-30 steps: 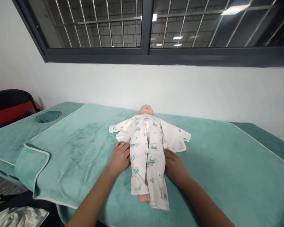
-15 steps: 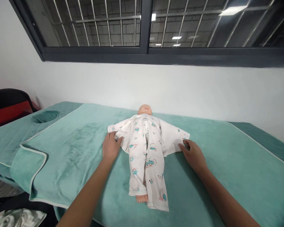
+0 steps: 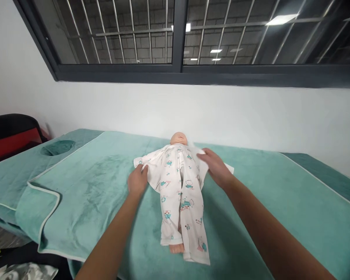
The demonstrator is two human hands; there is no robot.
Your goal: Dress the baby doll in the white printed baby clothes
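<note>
A baby doll lies on its back on a teal towel, dressed in a white printed romper. One bare foot pokes out at the bottom. My left hand pinches the romper's flap near the doll's left-side sleeve. My right hand grips the opposite flap of the romper and has it lifted over toward the doll's chest.
The towel covers a padded table with a face hole at the far left. A white wall and a dark barred window stand behind. A black and red chair sits at the left. Crumpled plastic lies on the floor.
Both hands went from beside the doll's hips up to the romper's spread flaps. My right hand has since carried its flap inward over the chest.
</note>
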